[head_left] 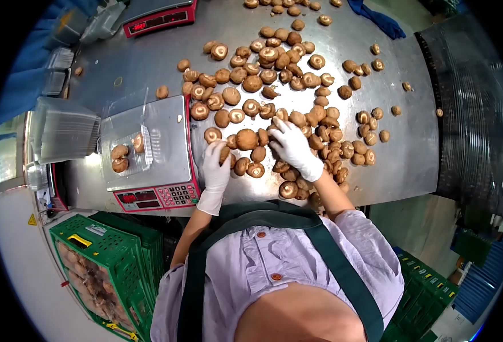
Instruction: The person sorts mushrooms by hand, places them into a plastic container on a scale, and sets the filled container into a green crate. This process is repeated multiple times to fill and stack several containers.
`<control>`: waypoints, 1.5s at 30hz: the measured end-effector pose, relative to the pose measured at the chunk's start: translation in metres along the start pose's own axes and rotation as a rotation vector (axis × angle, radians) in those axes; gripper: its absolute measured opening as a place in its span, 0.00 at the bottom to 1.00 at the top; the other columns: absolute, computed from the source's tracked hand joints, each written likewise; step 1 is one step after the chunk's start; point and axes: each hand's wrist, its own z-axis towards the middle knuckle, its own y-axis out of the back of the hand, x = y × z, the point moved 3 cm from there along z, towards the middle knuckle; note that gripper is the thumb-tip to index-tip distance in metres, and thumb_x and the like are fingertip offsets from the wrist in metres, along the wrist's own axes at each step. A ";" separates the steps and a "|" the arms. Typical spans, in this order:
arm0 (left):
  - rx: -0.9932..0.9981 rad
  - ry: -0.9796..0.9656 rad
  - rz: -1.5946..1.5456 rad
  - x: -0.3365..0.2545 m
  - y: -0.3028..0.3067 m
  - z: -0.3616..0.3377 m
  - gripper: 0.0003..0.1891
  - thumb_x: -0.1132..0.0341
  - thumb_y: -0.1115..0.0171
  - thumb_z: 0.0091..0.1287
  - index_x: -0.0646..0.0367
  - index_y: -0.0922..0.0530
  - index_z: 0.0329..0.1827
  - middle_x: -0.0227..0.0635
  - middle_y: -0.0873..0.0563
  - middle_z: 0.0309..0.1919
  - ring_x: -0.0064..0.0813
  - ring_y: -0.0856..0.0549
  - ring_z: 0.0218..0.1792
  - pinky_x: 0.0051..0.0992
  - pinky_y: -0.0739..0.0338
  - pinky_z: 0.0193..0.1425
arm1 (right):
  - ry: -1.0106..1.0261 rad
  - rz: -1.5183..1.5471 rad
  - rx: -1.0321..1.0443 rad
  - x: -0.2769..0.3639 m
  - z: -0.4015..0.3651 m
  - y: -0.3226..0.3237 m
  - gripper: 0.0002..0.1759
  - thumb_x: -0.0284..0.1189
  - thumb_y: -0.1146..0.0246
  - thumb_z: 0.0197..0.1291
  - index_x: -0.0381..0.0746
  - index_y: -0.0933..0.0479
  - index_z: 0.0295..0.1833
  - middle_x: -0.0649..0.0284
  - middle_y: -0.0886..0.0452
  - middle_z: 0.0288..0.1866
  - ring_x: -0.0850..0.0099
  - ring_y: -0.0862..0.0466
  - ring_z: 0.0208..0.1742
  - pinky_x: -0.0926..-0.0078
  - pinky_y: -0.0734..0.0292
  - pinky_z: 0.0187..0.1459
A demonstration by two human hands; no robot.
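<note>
Both my hands wear white gloves and work over brown mushrooms point(252, 84) spread across a metal table. My left hand point(216, 174) is beside the scale's right edge, its fingers curled round a mushroom point(224, 154). To the right, my right hand point(295, 149) reaches into the pile, fingers bent over a mushroom that they partly hide. A large mushroom point(247, 139) lies between the hands. On the red-edged scale point(174, 134) at left stands a clear plastic tray point(147, 159) holding a few mushrooms point(120, 165).
Stacked clear trays point(66, 131) stand left of the scale. A second scale point(160, 20) is at the far side. Green crates point(97, 239) are below left, more crates point(422, 290) below right. Dark plastic sheeting point(468, 108) borders the table's right, and a blue cloth point(380, 20) lies at the back.
</note>
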 end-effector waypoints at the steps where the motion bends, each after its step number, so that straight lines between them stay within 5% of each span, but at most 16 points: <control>1: -0.054 0.044 -0.038 -0.005 0.008 -0.001 0.18 0.79 0.39 0.55 0.62 0.24 0.51 0.41 0.21 0.48 0.39 0.21 0.50 0.31 0.28 0.57 | -0.023 0.012 -0.028 -0.001 -0.006 0.003 0.16 0.29 0.35 0.49 0.42 0.24 0.45 0.52 0.27 0.59 0.53 0.26 0.56 0.62 0.28 0.54; 3: -0.040 0.404 -0.333 0.012 0.010 -0.008 0.17 0.80 0.41 0.59 0.63 0.24 0.52 0.38 0.20 0.48 0.30 0.18 0.41 0.24 0.23 0.44 | -0.117 0.088 -0.047 -0.003 -0.013 0.011 0.16 0.25 0.37 0.51 0.41 0.24 0.48 0.53 0.26 0.59 0.54 0.26 0.56 0.64 0.27 0.55; 5: -0.055 0.552 -0.621 0.005 0.014 -0.011 0.17 0.78 0.45 0.65 0.62 0.27 0.57 0.34 0.19 0.44 0.14 0.26 0.23 0.14 0.34 0.19 | -0.191 0.197 -0.134 -0.009 -0.015 0.011 0.19 0.25 0.36 0.51 0.41 0.24 0.51 0.54 0.23 0.55 0.56 0.23 0.53 0.65 0.26 0.53; 8: -0.045 0.602 -0.691 -0.003 0.016 -0.001 0.17 0.77 0.45 0.65 0.63 0.28 0.58 0.35 0.19 0.43 0.13 0.28 0.20 0.14 0.36 0.18 | -0.227 0.174 -0.085 -0.007 0.006 0.020 0.21 0.30 0.35 0.52 0.42 0.24 0.53 0.57 0.20 0.51 0.59 0.22 0.51 0.65 0.26 0.52; 11: -0.071 0.583 -0.667 0.005 0.008 0.004 0.17 0.76 0.42 0.64 0.64 0.28 0.57 0.37 0.19 0.46 0.18 0.22 0.28 0.17 0.27 0.28 | -0.211 0.186 -0.078 0.000 0.048 0.018 0.21 0.34 0.36 0.53 0.43 0.24 0.53 0.57 0.19 0.47 0.60 0.21 0.49 0.65 0.25 0.50; 13: -0.155 0.287 -0.379 0.003 0.006 0.008 0.19 0.75 0.38 0.61 0.64 0.27 0.56 0.39 0.20 0.49 0.27 0.19 0.44 0.24 0.24 0.48 | -0.329 0.316 -0.038 0.001 0.084 0.001 0.21 0.38 0.39 0.54 0.43 0.24 0.53 0.52 0.18 0.40 0.56 0.18 0.43 0.62 0.24 0.46; 14: -0.114 0.317 -0.317 0.001 0.007 0.010 0.20 0.74 0.36 0.58 0.64 0.26 0.55 0.42 0.21 0.51 0.34 0.23 0.56 0.29 0.31 0.61 | -0.332 0.364 -0.011 -0.004 0.101 -0.017 0.23 0.40 0.39 0.54 0.41 0.25 0.54 0.52 0.17 0.37 0.54 0.18 0.41 0.61 0.23 0.43; 15: -0.127 0.190 -0.210 -0.001 0.005 0.013 0.22 0.74 0.35 0.56 0.64 0.27 0.56 0.43 0.22 0.53 0.38 0.24 0.56 0.31 0.31 0.62 | -0.319 0.283 -0.030 -0.007 0.117 -0.035 0.24 0.42 0.39 0.54 0.40 0.26 0.54 0.52 0.17 0.36 0.55 0.17 0.41 0.61 0.23 0.41; 17: -0.032 0.013 -0.051 -0.007 0.000 0.023 0.24 0.73 0.35 0.55 0.63 0.27 0.57 0.45 0.25 0.56 0.42 0.26 0.59 0.34 0.33 0.64 | -0.434 0.084 0.248 0.008 0.144 -0.037 0.28 0.45 0.37 0.52 0.40 0.26 0.55 0.48 0.18 0.40 0.55 0.17 0.43 0.62 0.22 0.44; 21: 0.213 -0.031 0.111 0.012 -0.020 0.019 0.31 0.71 0.35 0.52 0.58 0.32 0.63 0.47 0.28 0.58 0.47 0.31 0.60 0.39 0.39 0.67 | -0.324 0.128 0.192 0.009 0.148 -0.042 0.30 0.43 0.32 0.45 0.40 0.25 0.54 0.49 0.18 0.39 0.56 0.17 0.40 0.62 0.22 0.43; 25: 0.182 0.004 0.021 0.011 -0.015 0.014 0.29 0.71 0.37 0.54 0.58 0.31 0.63 0.48 0.28 0.58 0.48 0.30 0.60 0.39 0.38 0.66 | -0.150 0.236 -0.130 0.009 0.111 -0.025 0.28 0.32 0.29 0.38 0.43 0.24 0.51 0.56 0.20 0.44 0.59 0.25 0.51 0.64 0.26 0.51; 35: 0.026 0.073 -0.123 -0.018 -0.002 0.034 0.25 0.72 0.33 0.55 0.60 0.27 0.57 0.41 0.19 0.50 0.38 0.20 0.52 0.31 0.25 0.56 | -0.224 0.386 -0.119 0.010 0.056 0.019 0.31 0.27 0.32 0.42 0.41 0.26 0.58 0.59 0.21 0.49 0.66 0.24 0.53 0.71 0.28 0.55; 37: 0.120 0.491 -0.780 -0.019 -0.009 0.038 0.18 0.71 0.38 0.62 0.64 0.26 0.55 0.41 0.21 0.53 0.34 0.21 0.54 0.28 0.26 0.57 | -0.400 1.032 0.046 0.011 0.048 0.016 0.29 0.26 0.35 0.46 0.38 0.27 0.59 0.56 0.24 0.55 0.71 0.24 0.54 0.75 0.30 0.57; 39: 0.182 0.553 -0.793 -0.022 -0.007 0.043 0.19 0.62 0.44 0.69 0.65 0.28 0.57 0.42 0.21 0.51 0.34 0.21 0.52 0.30 0.25 0.56 | -0.437 1.031 0.148 0.012 0.039 0.019 0.31 0.24 0.36 0.50 0.36 0.31 0.63 0.57 0.24 0.57 0.75 0.23 0.53 0.79 0.28 0.56; 41: 0.088 0.944 -1.381 -0.016 -0.015 0.038 0.24 0.53 0.52 0.72 0.64 0.32 0.60 0.43 0.21 0.52 0.35 0.21 0.52 0.32 0.24 0.55 | -0.466 1.422 0.052 0.008 0.029 0.009 0.32 0.26 0.37 0.52 0.38 0.34 0.65 0.59 0.23 0.54 0.75 0.22 0.49 0.78 0.25 0.51; 45: 0.146 0.961 -1.384 -0.026 -0.012 0.038 0.27 0.48 0.58 0.73 0.64 0.34 0.62 0.44 0.24 0.54 0.36 0.23 0.55 0.33 0.26 0.58 | -0.491 1.810 0.127 -0.002 0.010 -0.008 0.27 0.40 0.52 0.66 0.29 0.36 0.62 0.48 0.22 0.50 0.64 0.17 0.43 0.73 0.20 0.40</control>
